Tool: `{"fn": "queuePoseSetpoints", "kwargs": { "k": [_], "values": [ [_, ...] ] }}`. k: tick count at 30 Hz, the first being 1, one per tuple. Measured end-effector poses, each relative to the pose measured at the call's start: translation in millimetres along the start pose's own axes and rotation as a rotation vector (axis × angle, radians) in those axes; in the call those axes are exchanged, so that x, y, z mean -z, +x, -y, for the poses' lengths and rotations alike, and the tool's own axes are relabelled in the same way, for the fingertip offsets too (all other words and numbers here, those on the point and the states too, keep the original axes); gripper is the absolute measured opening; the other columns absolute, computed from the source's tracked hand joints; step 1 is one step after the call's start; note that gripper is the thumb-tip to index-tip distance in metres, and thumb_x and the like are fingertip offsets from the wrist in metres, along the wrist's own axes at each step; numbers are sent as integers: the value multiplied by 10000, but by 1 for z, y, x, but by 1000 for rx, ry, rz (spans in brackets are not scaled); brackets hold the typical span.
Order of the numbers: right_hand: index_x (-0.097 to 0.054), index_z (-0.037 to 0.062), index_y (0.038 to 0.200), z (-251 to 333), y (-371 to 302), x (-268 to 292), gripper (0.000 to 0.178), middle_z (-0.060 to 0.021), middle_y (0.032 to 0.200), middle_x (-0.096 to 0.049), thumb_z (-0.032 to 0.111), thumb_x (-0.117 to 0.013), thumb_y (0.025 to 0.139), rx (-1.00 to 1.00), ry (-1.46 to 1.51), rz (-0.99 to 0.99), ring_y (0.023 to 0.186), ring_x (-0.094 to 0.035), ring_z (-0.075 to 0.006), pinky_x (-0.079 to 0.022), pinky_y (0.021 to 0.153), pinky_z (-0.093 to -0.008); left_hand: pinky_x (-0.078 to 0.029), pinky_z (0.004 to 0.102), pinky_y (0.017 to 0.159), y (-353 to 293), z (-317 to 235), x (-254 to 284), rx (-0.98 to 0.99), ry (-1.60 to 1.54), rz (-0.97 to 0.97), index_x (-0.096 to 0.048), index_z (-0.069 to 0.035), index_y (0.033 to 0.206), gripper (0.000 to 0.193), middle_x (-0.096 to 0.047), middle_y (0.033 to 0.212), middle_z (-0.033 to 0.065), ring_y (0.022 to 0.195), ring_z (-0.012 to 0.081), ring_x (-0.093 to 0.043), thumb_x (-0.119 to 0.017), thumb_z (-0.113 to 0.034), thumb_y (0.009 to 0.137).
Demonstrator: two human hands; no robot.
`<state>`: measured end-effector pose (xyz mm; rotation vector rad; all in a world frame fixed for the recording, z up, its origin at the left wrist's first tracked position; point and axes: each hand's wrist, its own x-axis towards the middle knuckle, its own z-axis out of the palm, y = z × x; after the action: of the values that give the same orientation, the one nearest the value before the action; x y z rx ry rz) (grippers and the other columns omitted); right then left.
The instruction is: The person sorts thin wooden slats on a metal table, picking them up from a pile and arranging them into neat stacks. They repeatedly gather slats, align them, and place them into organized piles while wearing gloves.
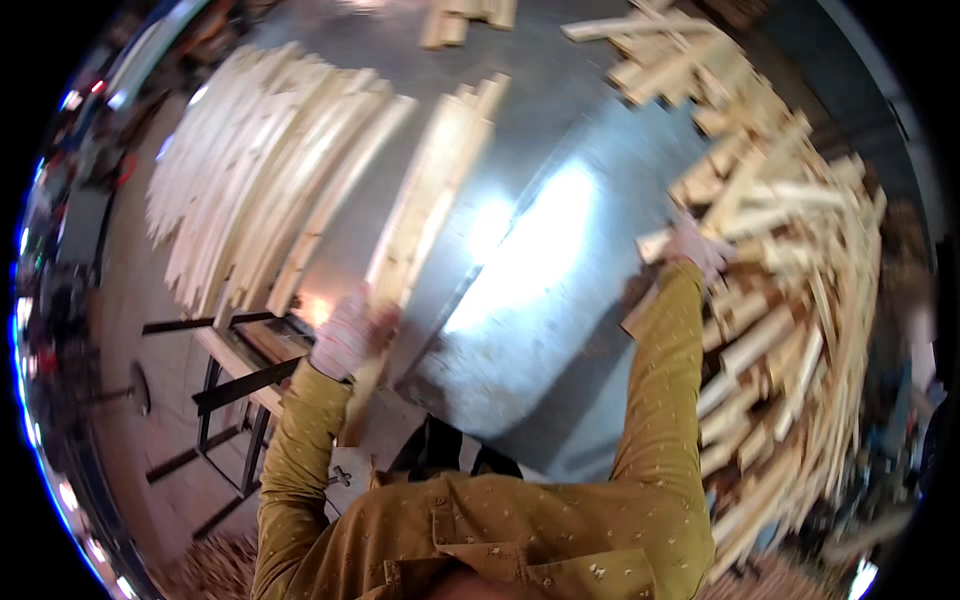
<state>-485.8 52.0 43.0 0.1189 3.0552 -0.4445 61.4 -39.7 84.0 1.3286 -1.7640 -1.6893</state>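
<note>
My left hand (345, 335), in a pale glove, is closed around the near part of a narrow row of long wooden slats (430, 190). These lie side by side on a metal table (540, 350), and a near end juts past its edge. Stretched out to the right, my gloved right hand (697, 247) reaches over a loose heap of wooden slats (775, 340). Its fingers curl over one slat (654, 246), whose end pokes out to the left of the hand. Some fingertips of both hands are blurred or hidden.
A wide row of slats (260, 170) lies side by side at the left. A small group of slats (468, 18) sits at the far edge. Below the left row stands a dark metal frame (250, 385). A dark seam crosses the table between my hands.
</note>
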Motion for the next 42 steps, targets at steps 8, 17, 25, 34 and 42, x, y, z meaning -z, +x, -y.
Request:
{"fn": "queuePoseSetpoints", "kwargs": {
  "k": [8,17,25,34,42],
  "values": [
    [-366,-63,1367,-37,-20,-2,809,-196,1119,-637,293,-753,752,136,488,249,926,-661,-288,-551,785,-405,-519,278,645,-14,9,37,139,-290,16,-603,-23,1156,241,-630,858,26,726,122,-604,-655,-134,948],
    [-399,-90,1399,-168,-281,68,686,-157,1222,-561,119,-669,804,60,1238,1254,1023,-596,-214,-552,903,-309,-517,312,667,-96,11,47,87,-687,-284,-566,-26,1143,336,-626,942,70,773,172,-620,-705,-159,867],
    [-481,-96,1277,-132,-317,4,490,-150,1127,-581,93,-624,848,-244,1433,1709,930,-604,-225,-557,813,-315,-561,336,724,-264,60,59,48,-525,-849,-500,-32,1285,440,-616,1013,72,796,174,-621,-667,-171,903],
    [-521,18,1184,-70,-425,9,375,-54,931,-620,31,-724,869,218,1160,1003,768,-626,-161,-564,698,-282,-576,318,646,-328,131,154,-191,-582,-1157,-514,-42,1271,333,-660,1059,130,768,209,-661,-637,-112,970],
    [-447,-7,1407,-91,-536,119,739,-113,1206,-604,216,-835,819,1344,478,632,1065,-593,-197,-507,923,-346,-488,427,1041,-101,46,38,-206,-1474,-185,-356,-112,1514,573,-591,1296,166,1186,279,-585,-571,-180,987]
  ]
}}
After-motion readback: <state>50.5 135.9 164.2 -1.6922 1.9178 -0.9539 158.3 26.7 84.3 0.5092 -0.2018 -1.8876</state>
